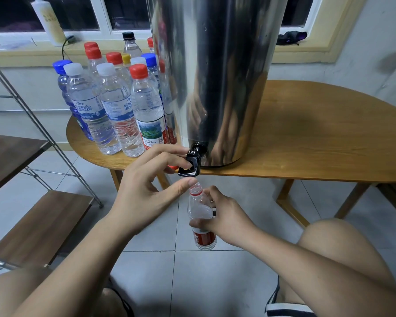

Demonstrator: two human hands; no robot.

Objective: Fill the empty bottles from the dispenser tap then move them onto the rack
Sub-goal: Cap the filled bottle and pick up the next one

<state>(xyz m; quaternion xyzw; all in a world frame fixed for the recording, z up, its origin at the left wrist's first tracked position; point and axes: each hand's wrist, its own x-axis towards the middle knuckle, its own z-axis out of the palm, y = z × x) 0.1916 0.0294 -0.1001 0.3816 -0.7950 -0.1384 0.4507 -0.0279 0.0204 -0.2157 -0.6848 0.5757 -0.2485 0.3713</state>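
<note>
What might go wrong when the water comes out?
The bottle has a narrow mouth and is held in the air under the tap by the right hand alone, so water might miss and splash the tiled floor. The thumb of the left hand sits by the mouth and may get wet.

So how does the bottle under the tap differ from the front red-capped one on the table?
The held bottle is uncapped, red-labelled; the table bottle has a red cap and green-pictured label. The right hand grips the held bottle; the table bottle stands free. Both are clear plastic.
</note>
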